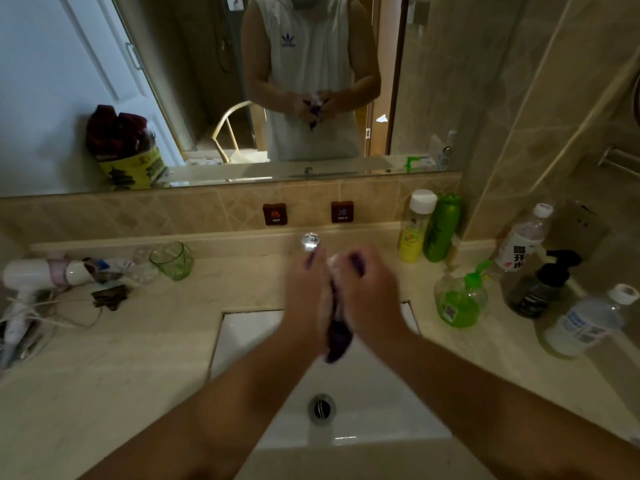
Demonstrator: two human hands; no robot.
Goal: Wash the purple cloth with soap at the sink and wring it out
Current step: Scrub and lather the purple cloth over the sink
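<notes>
The purple cloth is bunched between my two hands above the white sink, its dark wet end hanging down past my wrists. My left hand grips the cloth from the left. My right hand grips it from the right, with white soap foam showing near its fingers. Both hands are blurred by motion. The chrome tap stands just behind my fingertips. The sink drain lies below my forearms.
A green soap pump bottle, a dark pump bottle and several plastic bottles stand on the counter at the right. A green glass and a white hair dryer with its cable lie at the left. A mirror fills the wall.
</notes>
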